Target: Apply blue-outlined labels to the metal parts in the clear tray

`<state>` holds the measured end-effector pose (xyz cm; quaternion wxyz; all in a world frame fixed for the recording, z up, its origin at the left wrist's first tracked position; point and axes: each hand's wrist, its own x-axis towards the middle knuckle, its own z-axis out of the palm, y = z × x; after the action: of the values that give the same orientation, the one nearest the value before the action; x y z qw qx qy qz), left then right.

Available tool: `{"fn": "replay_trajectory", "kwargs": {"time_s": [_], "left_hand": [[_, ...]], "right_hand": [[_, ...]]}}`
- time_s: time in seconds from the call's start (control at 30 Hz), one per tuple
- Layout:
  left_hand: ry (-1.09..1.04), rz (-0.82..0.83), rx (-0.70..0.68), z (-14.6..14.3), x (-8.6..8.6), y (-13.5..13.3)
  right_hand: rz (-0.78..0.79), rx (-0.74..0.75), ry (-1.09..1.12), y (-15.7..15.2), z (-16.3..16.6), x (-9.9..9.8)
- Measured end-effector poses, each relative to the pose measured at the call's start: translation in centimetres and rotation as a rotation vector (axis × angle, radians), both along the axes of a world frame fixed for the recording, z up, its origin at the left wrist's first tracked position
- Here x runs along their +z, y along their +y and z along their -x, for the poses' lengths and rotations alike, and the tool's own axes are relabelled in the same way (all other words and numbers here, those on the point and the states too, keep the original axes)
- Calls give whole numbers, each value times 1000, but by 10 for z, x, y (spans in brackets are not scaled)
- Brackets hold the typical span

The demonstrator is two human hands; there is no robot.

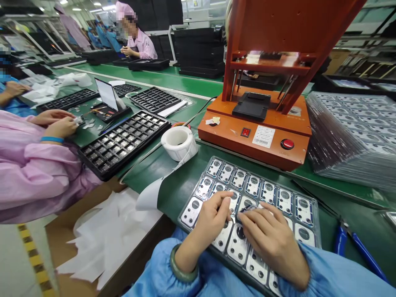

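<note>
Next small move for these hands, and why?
Probably bring the left hand in to steady the small piece: the right hand holds it over the tray, and the left hand is close by but seems not to touch it.

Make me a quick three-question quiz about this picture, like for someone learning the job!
1. Pick one: on which side does the person in blue sleeves wear the green bangle? A) left B) right
2. True or false: the blue-handled tool lies to the right of the clear tray.
3. Count: how many metal plates are in the tray's row nearest the orange machine?

Key: 1. A, just behind the left hand. 2. True. 3. Seven.
</note>
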<state>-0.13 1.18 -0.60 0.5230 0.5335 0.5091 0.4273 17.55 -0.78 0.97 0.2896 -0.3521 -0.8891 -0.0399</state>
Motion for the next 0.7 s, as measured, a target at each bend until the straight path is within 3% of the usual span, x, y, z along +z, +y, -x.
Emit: {"fn": "replay_trajectory", "kwargs": {"time_s": [0.17,0.37,0.53,0.7], "left_hand": [[6,-50,29,-2,0,-2],[222,-414,278,4,9,-12],[566,-768,480,48,10,-17],[939,-688,807,108,-13,-19]], "right_hand": [[172,42,12,7,3,-9],[227,54,56,9,-2,-8],[212,25,-5,7,-4,-2],[162,12,-61,2,-1,-2]]}}
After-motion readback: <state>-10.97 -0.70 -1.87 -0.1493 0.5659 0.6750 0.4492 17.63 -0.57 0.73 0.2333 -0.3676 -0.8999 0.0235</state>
